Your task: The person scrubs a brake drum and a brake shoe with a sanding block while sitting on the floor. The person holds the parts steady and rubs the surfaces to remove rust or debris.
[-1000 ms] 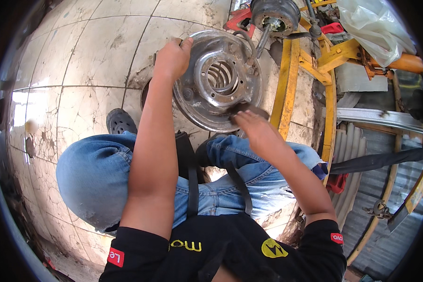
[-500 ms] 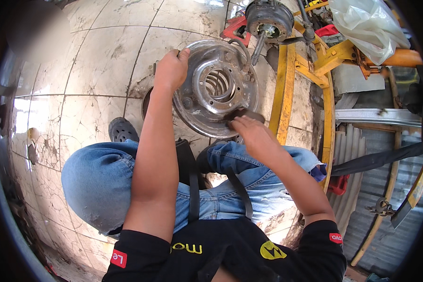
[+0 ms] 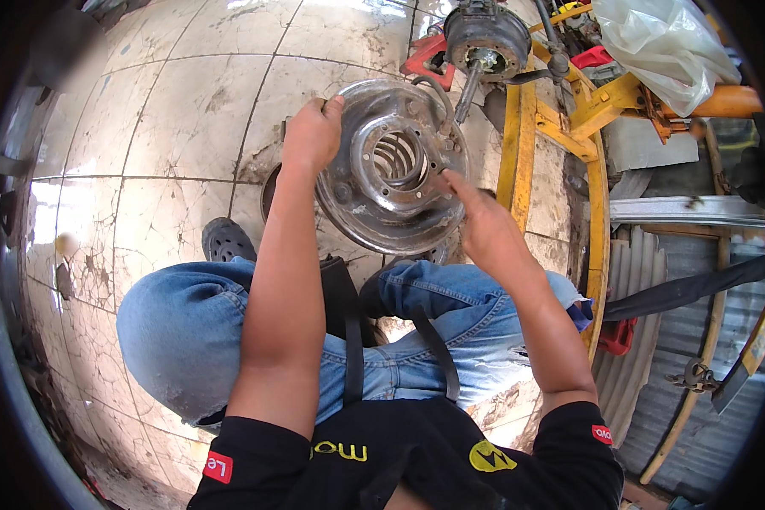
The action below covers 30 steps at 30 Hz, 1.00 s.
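A round, dark metal brake backing plate (image 3: 340,189) stands tilted in front of me, with a bolt-holed ring round its central opening. Coils of a spring (image 3: 391,159) show through that opening. My left hand (image 3: 313,136) is closed on the plate's upper left rim, thumb on top. At its right side, my right hand (image 3: 484,217) reaches over the face with the index finger against the metal near the ring. Part of a dark pad (image 3: 487,194) sticks out by that hand's knuckles; the rest is hidden by the fingers.
Beyond the plate, a drum-like hub (image 3: 486,38) with a protruding shaft sits beside a red stand (image 3: 427,61). A yellow steel frame (image 3: 518,161) runs close on the right, under a clear plastic bag (image 3: 663,55). Cracked tiles (image 3: 187,110) cover the floor.
My right hand has moved up from the plate's lower edge toward the central ring, and the dark pad shows less. My left hand keeps its hold on the rim.
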Motion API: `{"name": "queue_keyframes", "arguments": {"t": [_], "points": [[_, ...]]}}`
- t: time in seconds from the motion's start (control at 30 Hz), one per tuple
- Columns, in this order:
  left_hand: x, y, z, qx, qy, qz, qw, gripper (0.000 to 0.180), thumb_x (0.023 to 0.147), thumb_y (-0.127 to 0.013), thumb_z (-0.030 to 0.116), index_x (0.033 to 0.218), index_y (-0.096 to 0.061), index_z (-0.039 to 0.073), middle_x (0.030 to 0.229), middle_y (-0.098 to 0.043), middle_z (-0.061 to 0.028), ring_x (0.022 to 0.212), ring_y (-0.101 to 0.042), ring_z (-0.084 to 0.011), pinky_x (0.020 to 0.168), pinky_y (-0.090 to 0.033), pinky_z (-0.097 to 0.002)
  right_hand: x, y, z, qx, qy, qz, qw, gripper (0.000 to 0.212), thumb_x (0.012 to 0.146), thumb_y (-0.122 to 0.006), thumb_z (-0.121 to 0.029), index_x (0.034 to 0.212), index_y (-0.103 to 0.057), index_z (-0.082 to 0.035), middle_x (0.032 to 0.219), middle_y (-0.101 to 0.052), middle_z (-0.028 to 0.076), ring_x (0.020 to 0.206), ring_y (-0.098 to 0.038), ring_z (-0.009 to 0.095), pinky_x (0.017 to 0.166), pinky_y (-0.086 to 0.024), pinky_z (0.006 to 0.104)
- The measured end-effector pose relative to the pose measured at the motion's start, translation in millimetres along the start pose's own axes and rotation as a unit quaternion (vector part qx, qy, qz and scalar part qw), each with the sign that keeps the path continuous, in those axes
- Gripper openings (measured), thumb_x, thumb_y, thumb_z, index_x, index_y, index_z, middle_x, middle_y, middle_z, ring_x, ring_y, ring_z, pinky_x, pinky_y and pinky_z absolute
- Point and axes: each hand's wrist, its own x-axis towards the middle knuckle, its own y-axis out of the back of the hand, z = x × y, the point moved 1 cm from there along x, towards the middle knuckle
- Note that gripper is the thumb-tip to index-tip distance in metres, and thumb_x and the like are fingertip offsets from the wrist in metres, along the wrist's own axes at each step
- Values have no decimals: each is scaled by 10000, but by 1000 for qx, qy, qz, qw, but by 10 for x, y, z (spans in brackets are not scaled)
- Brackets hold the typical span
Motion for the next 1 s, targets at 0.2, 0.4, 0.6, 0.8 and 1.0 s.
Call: {"name": "queue_keyframes", "arguments": {"t": [0.2, 0.4, 0.6, 0.8, 1.0], "points": [[-48, -25, 67, -6, -18, 3, 1000, 576, 992, -440, 442, 1236, -585, -59, 1188, -614, -303, 1154, -570, -432, 988, -438, -448, 89, -351, 209, -68, 76, 71, 992, 496, 849, -539, 26, 1335, -489, -57, 1243, -604, 239, 1131, -583, 413, 959, -469, 478], [-63, 13, 47, -18, -8, 4, 1000, 592, 992, -455, 443, 1252, -571, -76, 1203, -611, -299, 1168, -568, -421, 991, -432, -433, 198, -224, -13, 48, -15, -90, 995, 496, 864, -697, -310, 1230, -536, -17, 1212, -603, 208, 1069, -599, 415, 901, -474, 501], [-41, 12, 71, -25, -2, -11, 1000, 584, 989, -459, 444, 1241, -580, -68, 1180, -623, -295, 1146, -580, -423, 982, -439, -439, 151, -337, 51, -100, 24, -31, 994, 377, 840, -709, -304, 1093, -587, -51, 1034, -631, 160, 989, -620, 369, 833, -498, 463], [-20, -17, 76, -25, 3, -5, 1000, 583, 987, -460, 445, 1247, -580, -62, 1187, -624, -291, 1152, -582, -417, 988, -447, -448, 234, -392, 249, 34, -50, 8, 998, 215, 860, -678, -253, 955, -648, -62, 955, -664, 149, 895, -639, 363, 768, -500, 452], [-3, -20, 50, -14, 0, -5, 1000, 587, 988, -459, 444, 1258, -574, -64, 1194, -620, -292, 1157, -579, -417, 990, -442, -442, 287, -262, 157, 59, -181, -48, 980, 306, 877, -675, -354, 908, -658, -50, 920, -683, 158, 856, -646, 366, 741, -491, 450]]}}
